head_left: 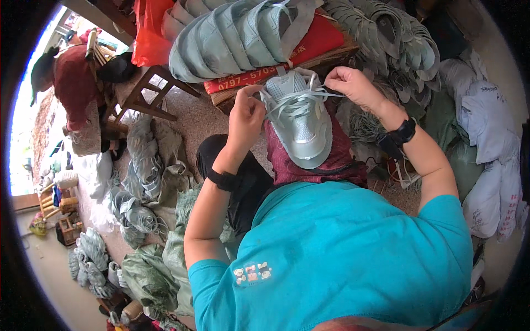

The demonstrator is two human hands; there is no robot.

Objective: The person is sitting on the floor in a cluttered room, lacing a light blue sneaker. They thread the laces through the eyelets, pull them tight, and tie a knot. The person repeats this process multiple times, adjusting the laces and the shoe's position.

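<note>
Pale green shoe upper [301,118] lies flat on my lap, on a dark red cloth [337,157], toe end toward me. My left hand [247,118] is at its left edge, fingers pinched shut on the white lace [292,102]. My right hand [349,84] is up at the top right of the upper, fingers closed on the other lace end, pulled out taut to the right. Black bands on both wrists.

Just beyond the upper: a flat red package [309,47] with yellow print along its front edge, lying on a low wooden table [331,60]. On top of it, a stack of matching pale green uppers [232,36], overlapped like shingles. To its left, an orange-red plastic bag [148,38].

Right side: white sacks [491,154] with small red and dark print, piled against each other. Grey-green uppers [386,27] heaped at top right.

Left floor: more bundled green uppers [135,182], green sacks [146,270], wooden stool [146,91]. Another person in red [72,83] sits far left.
</note>
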